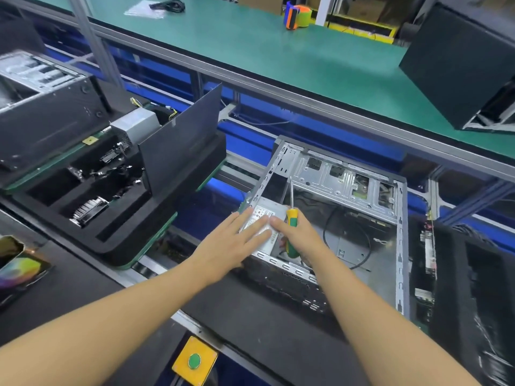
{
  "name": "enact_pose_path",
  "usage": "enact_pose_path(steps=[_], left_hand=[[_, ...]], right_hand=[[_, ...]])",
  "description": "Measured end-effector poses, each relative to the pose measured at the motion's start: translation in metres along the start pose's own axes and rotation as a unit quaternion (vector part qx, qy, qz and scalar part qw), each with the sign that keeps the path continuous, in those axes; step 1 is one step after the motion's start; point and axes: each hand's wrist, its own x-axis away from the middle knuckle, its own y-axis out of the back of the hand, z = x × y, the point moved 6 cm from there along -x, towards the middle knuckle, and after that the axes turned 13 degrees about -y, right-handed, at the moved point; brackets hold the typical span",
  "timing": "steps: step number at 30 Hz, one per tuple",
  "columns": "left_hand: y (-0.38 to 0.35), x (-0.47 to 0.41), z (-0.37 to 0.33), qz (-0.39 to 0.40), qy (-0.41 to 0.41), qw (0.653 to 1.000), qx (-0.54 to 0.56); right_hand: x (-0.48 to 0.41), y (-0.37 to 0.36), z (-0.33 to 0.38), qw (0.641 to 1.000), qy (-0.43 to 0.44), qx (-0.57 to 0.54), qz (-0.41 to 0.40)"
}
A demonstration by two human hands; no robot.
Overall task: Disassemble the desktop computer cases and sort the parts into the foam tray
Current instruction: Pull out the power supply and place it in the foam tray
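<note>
An open metal computer case [348,188] lies on its side at centre right. A silver power supply [263,215] with a white label sits in its near left corner. My left hand [237,240] lies flat on the power supply, fingers straight. My right hand [298,235] grips a yellow-and-green screwdriver [292,218], shaft pointing up into the case, while its fingertips touch the power supply. The black foam tray [111,218] stands to the left, holding a heatsink [87,211], small parts, a power supply [136,126] and a black side panel [181,143] standing upright.
Another black computer case [41,107] lies at far left. A black case [462,71] stands on the green bench at upper right. More foam with boards [429,260] sits right of the open case. A yellow box with a green button [194,360] is near the front edge.
</note>
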Motion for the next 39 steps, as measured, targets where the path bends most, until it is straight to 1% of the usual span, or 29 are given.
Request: enact_pose_path(steps=[2,4,8,10,13,16,19,21,22,24,25,26,27,28,30,31,33,36,39], left_hand=[[0.000,0.000,-0.001,0.001,-0.003,1.000,-0.011],[0.004,0.001,-0.004,-0.010,-0.011,1.000,-0.021],[0.010,0.002,-0.009,-0.074,-0.017,0.997,-0.014],[0.012,0.002,-0.008,-0.119,-0.024,0.993,-0.010],[0.017,0.002,-0.004,-0.168,-0.025,0.985,-0.019],[0.021,-0.001,-0.004,-0.188,-0.020,0.981,-0.035],[0.025,-0.008,-0.004,-0.180,0.002,0.982,-0.057],[0.025,-0.010,-0.005,-0.171,0.021,0.984,-0.052],[0.023,-0.011,-0.005,-0.150,0.037,0.987,-0.033],[0.014,-0.012,-0.002,-0.072,0.082,0.994,0.017],[0.011,-0.012,0.000,-0.045,0.102,0.993,0.033],[0.009,-0.011,0.002,-0.030,0.104,0.993,0.049],[0.008,-0.011,0.005,-0.013,0.085,0.993,0.077],[0.008,-0.010,0.008,-0.002,0.065,0.989,0.129],[0.010,-0.007,0.018,0.014,0.046,0.965,0.259],[0.012,-0.005,0.021,0.025,0.038,0.952,0.304],[0.012,-0.005,0.024,0.049,0.028,0.939,0.340],[0.014,-0.012,0.032,0.061,0.026,0.941,0.333],[0.019,-0.021,0.052,0.077,0.003,0.966,0.247]], right_hand=[[-0.001,-0.003,-0.001,1.000,0.003,-0.024,0.015],[-0.002,-0.005,0.001,0.998,0.015,-0.053,0.012],[0.000,-0.007,0.006,0.995,0.032,-0.089,-0.003],[0.001,-0.004,0.004,0.994,0.035,-0.104,-0.011],[0.002,0.002,0.008,0.994,0.051,-0.092,-0.027],[0.001,0.002,0.016,0.994,0.074,-0.069,-0.036],[0.002,0.006,0.025,0.991,0.097,-0.041,-0.080],[0.005,0.012,0.035,0.982,0.145,0.014,-0.120],[0.006,0.013,0.039,0.978,0.163,0.040,-0.121],[0.008,0.010,0.041,0.975,0.175,0.112,-0.083],[0.009,0.007,0.038,0.970,0.170,0.168,-0.052],[0.010,0.005,0.033,0.961,0.155,0.230,-0.019],[0.011,0.003,0.027,0.949,0.140,0.282,0.002],[0.013,0.001,0.024,0.939,0.132,0.317,0.015],[0.015,-0.002,0.023,0.926,0.132,0.353,0.036],[0.015,-0.004,0.024,0.922,0.132,0.362,0.042],[0.016,-0.005,0.026,0.916,0.134,0.373,0.052],[0.017,-0.002,0.026,0.911,0.135,0.387,0.052],[0.016,-0.001,0.027,0.906,0.134,0.400,0.047]])
